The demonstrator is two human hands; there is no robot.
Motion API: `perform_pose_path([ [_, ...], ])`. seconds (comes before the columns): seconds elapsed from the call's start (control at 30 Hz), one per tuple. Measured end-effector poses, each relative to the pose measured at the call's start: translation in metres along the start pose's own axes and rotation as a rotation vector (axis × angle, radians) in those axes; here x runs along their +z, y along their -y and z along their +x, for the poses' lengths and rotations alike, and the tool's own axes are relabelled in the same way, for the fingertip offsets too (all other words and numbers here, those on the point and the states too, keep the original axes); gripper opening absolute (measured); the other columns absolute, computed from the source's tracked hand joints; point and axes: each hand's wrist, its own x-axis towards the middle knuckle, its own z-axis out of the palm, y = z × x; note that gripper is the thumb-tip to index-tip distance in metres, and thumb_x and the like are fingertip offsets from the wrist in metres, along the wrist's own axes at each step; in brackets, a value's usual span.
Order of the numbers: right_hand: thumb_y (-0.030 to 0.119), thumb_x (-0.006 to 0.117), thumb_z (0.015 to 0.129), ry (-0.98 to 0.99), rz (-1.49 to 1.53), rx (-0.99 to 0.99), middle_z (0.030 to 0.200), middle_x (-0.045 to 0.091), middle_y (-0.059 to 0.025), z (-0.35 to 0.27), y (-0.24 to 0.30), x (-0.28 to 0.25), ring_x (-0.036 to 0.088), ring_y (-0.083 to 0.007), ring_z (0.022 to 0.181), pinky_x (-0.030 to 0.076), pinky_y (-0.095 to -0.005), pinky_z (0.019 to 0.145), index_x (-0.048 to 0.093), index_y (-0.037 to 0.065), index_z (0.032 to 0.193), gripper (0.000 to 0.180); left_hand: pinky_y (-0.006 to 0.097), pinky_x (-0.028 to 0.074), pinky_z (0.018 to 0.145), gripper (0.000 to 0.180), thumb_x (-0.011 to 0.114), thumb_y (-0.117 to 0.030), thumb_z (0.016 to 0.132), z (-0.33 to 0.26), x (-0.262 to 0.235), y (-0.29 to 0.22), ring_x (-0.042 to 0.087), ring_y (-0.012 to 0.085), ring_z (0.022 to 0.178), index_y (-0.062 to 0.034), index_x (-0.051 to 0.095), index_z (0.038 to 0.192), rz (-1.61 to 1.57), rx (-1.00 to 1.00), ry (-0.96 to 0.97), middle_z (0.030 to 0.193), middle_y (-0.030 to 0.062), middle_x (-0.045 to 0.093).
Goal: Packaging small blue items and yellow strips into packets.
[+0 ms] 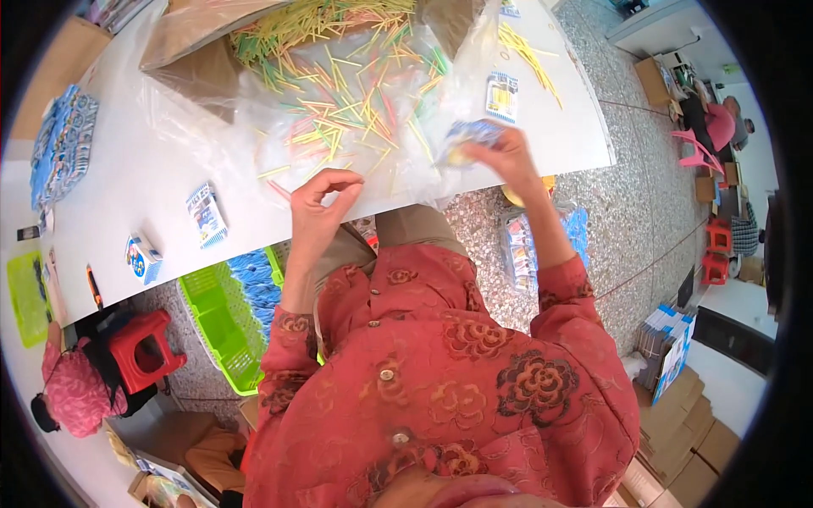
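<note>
My right hand (506,159), slightly smeared by motion, grips a small blue-and-white packet (471,137) above the table's front edge. My left hand (322,207) is at the same edge, its thumb and forefinger curled together in a pinch. Whatever lies between those fingertips, if anything, is too small to make out. Just beyond both hands, a loose heap of thin yellow, green and pink sticks (347,114) spreads over clear plastic sheeting (199,140). The sticks spill from an open cardboard box (199,80) lined with that plastic.
Single packets lie on the white table (161,173): one left (207,216), one right (502,96). A small box (142,258) and an orange-black cutter (94,286) are near the left edge. Below stand a green basket (212,317) and red stool (146,351). Other people sit farther off.
</note>
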Motion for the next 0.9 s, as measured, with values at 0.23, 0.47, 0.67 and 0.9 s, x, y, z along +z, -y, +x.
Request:
perform_pose_path([
  [0.23,0.009,0.063,0.081,-0.292,-0.322,0.005,0.083,0.064,-0.0002,0.009,-0.063,-0.088,0.055,-0.0048,0.072,0.044,-0.0198,0.064,0.063,-0.001,0.098,0.020,0.023,0.047,0.073,0.009,0.058,0.001,0.082,-0.013,-0.037,0.009,0.058,0.0109,0.078,0.0028,0.062,0.090,0.035,-0.073,-0.142,0.083,0.0057,0.063],
  [0.47,0.015,0.065,0.079,-0.397,-0.202,0.034,0.082,0.064,-0.0008,0.034,-0.086,-0.093,0.054,-0.0062,0.071,0.045,-0.0237,0.064,0.062,-0.001,0.097,0.024,0.022,0.046,0.073,0.010,0.059,-0.002,0.083,-0.039,-0.104,0.017,0.058,0.0100,0.076,0.0029,0.062,0.091,0.115,-0.049,-0.470,0.083,0.0068,0.063],
  [0.67,0.030,0.069,0.074,-0.468,-0.566,-0.014,0.084,0.063,-0.0077,0.054,-0.109,-0.125,0.056,-0.0138,0.074,0.044,-0.0290,0.067,0.060,-0.001,0.099,0.040,0.030,0.048,0.072,0.027,0.070,-0.015,0.074,-0.053,-0.188,0.055,0.059,0.0165,0.080,-0.0003,0.063,0.096,0.658,-0.010,-0.874,0.088,0.0087,0.064],
  [0.9,0.035,0.070,0.073,-0.635,-0.795,-0.055,0.110,0.048,-0.0102,0.055,-0.116,-0.115,0.048,-0.0186,0.087,0.042,-0.0295,0.078,0.049,0.001,0.121,0.061,0.035,0.048,0.071,0.054,0.078,-0.041,0.061,-0.056,-0.227,0.081,0.060,0.0259,0.080,0.0001,0.063,0.093,1.017,-0.277,-0.973,0.088,0.0135,0.063],
])
